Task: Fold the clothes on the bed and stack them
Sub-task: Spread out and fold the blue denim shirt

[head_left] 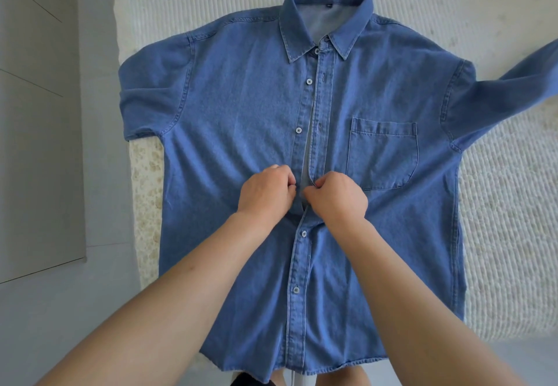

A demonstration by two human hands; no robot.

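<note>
One blue denim shirt lies face up on the white ribbed bed cover, collar away from the person, its hem hanging over the near edge, with one chest pocket and five buttons showing along the placket (the top one at the collar). The left hand and right hand, two in all, meet at mid-placket, the curled fingers of each pinching a front edge. A small dark label inside the collar is too small to read.
</note>
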